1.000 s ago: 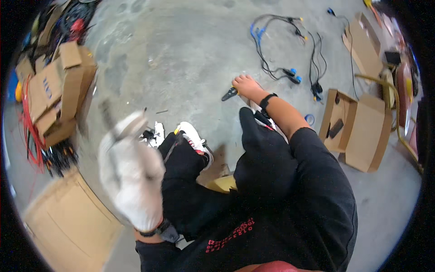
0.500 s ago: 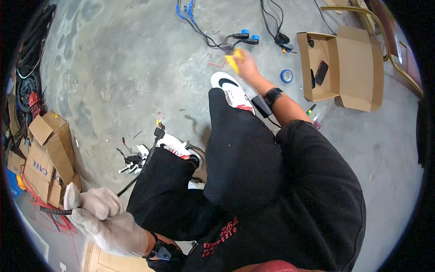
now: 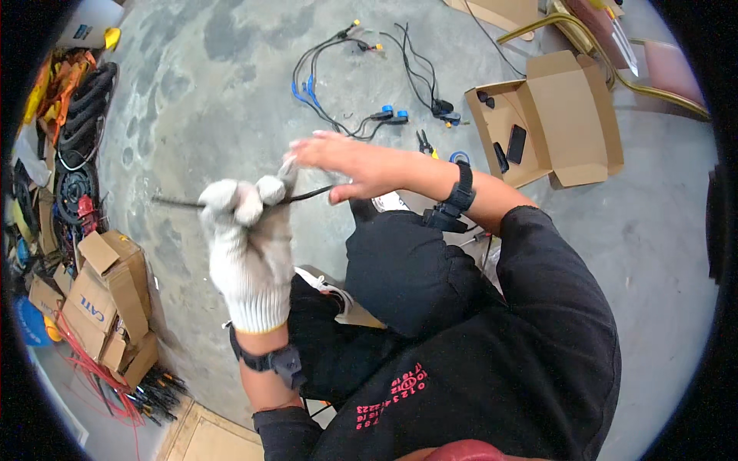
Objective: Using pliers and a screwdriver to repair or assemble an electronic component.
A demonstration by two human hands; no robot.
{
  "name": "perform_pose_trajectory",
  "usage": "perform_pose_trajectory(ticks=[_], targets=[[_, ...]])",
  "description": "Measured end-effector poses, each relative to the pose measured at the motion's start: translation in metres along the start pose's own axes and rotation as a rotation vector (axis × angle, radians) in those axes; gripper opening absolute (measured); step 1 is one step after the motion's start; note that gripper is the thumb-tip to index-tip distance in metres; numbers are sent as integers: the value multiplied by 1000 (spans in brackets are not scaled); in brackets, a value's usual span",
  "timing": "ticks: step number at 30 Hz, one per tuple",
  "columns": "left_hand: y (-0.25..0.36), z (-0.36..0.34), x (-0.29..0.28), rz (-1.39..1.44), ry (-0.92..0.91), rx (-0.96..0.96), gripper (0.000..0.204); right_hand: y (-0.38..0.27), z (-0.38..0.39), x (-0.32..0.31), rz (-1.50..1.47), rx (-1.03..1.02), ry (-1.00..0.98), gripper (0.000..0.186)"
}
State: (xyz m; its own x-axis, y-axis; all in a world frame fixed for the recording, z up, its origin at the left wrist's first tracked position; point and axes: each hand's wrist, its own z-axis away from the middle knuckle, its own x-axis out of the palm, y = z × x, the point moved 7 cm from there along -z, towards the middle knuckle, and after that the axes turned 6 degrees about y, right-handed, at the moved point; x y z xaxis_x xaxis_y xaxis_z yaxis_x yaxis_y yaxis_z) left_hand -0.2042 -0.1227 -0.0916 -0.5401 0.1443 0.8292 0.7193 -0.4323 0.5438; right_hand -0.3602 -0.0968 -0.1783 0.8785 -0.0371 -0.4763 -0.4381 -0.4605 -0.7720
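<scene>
My left hand (image 3: pixel 250 234), in a white knit glove, is closed on a black cable (image 3: pixel 306 195) that runs across in front of me. My bare right hand (image 3: pixel 354 165) is outstretched, thumb apart from the fingers; its fingertips touch the glove's fingertips, and its thumb is beside the cable. Beyond it, yellow-handled pliers (image 3: pixel 427 146) lie on the floor, near a roll of blue tape (image 3: pixel 459 157) partly hidden by my arm.
Cable assemblies (image 3: pixel 323 115) lie on the concrete floor (image 3: pixel 200 92) ahead. At right are an open cardboard box (image 3: pixel 530 131) holding dark items and a gold-framed chair (image 3: pixel 661 65). Torn boxes (image 3: pixel 100 300) and piled hoses (image 3: pixel 81 123) line the left. My bent legs are below.
My gloved hand has risen from low left to the middle with the cable. My right hand has let go of the pliers and moved left to the glove.
</scene>
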Motion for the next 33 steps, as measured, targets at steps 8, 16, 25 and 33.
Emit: perform_pose_trajectory(ticks=[8,16,25,33], targets=[[-5,-16,-52,-563,517,-107,57,97,97,-55,28,984,-87,27],[11,4,-60,-646,388,-177,50,264,214,-152,280,1308,215,72],[28,31,-53,-765,315,-170,50,222,381,-136,349,1092,87,36],[61,65,-80,-855,317,-176,52,99,566,13,906,947,-511,21]])
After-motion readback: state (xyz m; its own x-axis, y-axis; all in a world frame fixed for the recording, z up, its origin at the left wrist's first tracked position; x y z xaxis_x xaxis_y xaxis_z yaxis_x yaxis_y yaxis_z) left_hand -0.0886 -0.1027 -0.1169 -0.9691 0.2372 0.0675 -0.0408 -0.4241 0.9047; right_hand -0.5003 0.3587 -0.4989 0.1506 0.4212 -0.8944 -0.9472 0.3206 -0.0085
